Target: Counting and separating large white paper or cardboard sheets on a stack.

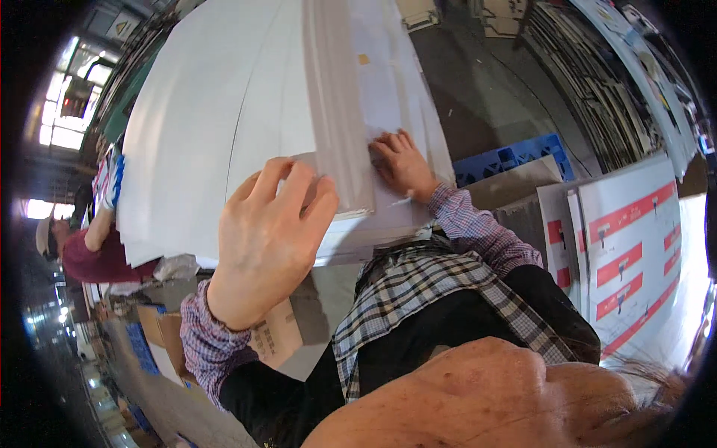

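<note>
A long bundle of pale, layered cardboard strips (340, 112) runs away from me across large white sheets (194, 112). My left hand (269, 220) is raised close to the camera, left of the bundle's near end. Its fingers are bent and spread, with nothing visible in them. My right hand (407, 168) rests at the right side of the bundle, fingers partly extended and apart over the white surface. Whether its fingertips touch the strips' edge is hard to tell. A small tan patch (364, 59) shows on the sheet to the right of the strips.
A blue plastic pallet (515, 158) lies on the floor at right, near white boards with red bands (624, 254). Stacked flat sheets (590, 89) stand at the far right. Another person in a dark red top (93, 254) is at left. Cardboard boxes (160, 336) sit at lower left.
</note>
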### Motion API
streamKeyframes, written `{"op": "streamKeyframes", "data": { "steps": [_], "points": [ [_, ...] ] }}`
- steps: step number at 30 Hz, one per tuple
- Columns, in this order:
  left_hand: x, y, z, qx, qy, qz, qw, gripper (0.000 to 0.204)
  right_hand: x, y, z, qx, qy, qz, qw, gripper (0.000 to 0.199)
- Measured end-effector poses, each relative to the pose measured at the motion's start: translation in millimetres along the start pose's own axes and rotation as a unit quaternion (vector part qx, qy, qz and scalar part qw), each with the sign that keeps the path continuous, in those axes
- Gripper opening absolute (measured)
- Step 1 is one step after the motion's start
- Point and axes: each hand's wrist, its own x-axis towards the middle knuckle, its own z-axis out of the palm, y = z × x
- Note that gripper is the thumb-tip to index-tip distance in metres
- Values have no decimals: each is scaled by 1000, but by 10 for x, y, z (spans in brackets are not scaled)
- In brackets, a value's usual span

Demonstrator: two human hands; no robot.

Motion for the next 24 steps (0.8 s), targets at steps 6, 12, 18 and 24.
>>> {"op": "streamKeyframes", "data": {
  "steps": [6,12,18,24],
  "points": [
    [127,-130,-108,-24,-94,42,994,30,-25,-41,3,3,0,-11,1000,52],
    [148,-118,-84,30,-124,89,988,29,-17,-38,-29,13,8,-14,1000,46],
    [-19,-159,-18,137,46,135,980,23,-17,-52,-32,20,16,-13,1000,42],
    [2,-127,-1,103,24,131,986,25,-23,-29,27,46,57,-19,997,44]
  ]
}}
